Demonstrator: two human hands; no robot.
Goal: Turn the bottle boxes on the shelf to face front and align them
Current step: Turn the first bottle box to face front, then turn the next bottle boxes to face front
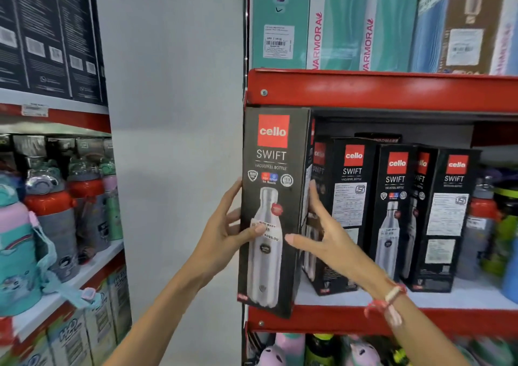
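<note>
A tall black Cello Swift bottle box point(273, 197) stands at the left end of the red shelf point(392, 319), its front face with the bottle picture toward me and its base over the shelf's front edge. My left hand point(228, 231) grips its left side, thumb across the front. My right hand point(322, 234) rests against its right side with fingers spread, thumb out in front. Further right stand several more black Cello boxes point(350, 197), set back on the shelf. Some show the bottle picture point(393, 211), others show a side with white label text point(447, 214).
The red shelf above point(392, 90) carries teal boxes point(336, 20). Loose bottles point(485, 211) stand at the right end of the Cello row. A white wall point(173, 141) separates this rack from another on the left with children's bottles point(50, 211). More bottles point(322, 349) sit below.
</note>
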